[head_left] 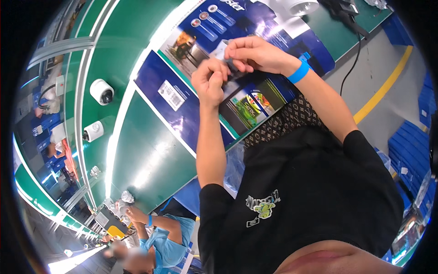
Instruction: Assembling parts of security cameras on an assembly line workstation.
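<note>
- Left hand [211,82]: raised over the green table [150,155], fingers curled shut and pinching one end of a small dark part [233,68].
- Right hand [255,54]: just beside the left hand, nearly touching it; fingers bent and closed on the other end of the same small dark part. A blue wristband [299,71] circles the right wrist.
- Small dark part: held between both hands above the printed box; its exact shape is too small to tell.
- Printed box [182,98]: a flattened blue carton with product pictures, lying on the green table directly under the hands.
- Two white dome-shaped devices [101,91] and [93,131]: resting on the green table, well apart from the hands.
- Black cable [353,59]: running off the table's far end toward the grey floor, near a yellow floor line [383,86].
- Co-worker [159,237]: another person in a light blue shirt farther along the table, with hands at the table's edge.
</note>
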Available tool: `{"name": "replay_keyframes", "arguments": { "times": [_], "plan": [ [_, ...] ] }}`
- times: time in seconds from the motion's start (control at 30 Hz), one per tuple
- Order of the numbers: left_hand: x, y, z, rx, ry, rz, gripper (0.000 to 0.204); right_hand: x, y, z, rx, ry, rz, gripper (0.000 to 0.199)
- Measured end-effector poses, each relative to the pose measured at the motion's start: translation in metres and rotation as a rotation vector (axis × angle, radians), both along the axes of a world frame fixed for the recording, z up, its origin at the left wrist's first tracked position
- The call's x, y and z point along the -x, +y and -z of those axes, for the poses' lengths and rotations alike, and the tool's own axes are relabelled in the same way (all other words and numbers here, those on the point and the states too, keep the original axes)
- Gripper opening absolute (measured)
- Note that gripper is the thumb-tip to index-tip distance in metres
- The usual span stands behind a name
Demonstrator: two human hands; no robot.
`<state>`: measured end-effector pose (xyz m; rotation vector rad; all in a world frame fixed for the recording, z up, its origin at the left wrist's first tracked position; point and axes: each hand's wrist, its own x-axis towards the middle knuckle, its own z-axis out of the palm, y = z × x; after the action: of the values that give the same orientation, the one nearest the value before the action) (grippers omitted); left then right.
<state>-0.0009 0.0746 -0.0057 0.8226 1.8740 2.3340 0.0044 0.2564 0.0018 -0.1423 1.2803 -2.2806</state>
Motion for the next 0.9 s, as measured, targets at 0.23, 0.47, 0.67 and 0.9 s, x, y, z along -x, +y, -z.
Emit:
{"name": "replay_keyframes", "arguments": {
  "times": [0.23,0.47,0.67,0.9],
  "plan": [
    [0.007,-0.001,-0.003,0.018,0.019,-0.131,0.021,-0.001,0.003,0.0,0.029,0.031,0.005,0.011],
    [0.12,0.003,-0.044,0.348,-0.014,-0.55,0.041,-0.004,0.009,0.007,0.119,0.007,-0.055,0.008],
    [0.274,-0.019,-0.054,1.092,0.508,-0.952,0.105,-0.007,-0.001,0.01,0.184,0.016,-0.086,0.01],
    [0.301,-0.014,-0.047,0.816,0.119,-0.881,0.091,-0.005,0.004,0.003,0.208,-0.015,-0.096,0.011]
  ]
}}
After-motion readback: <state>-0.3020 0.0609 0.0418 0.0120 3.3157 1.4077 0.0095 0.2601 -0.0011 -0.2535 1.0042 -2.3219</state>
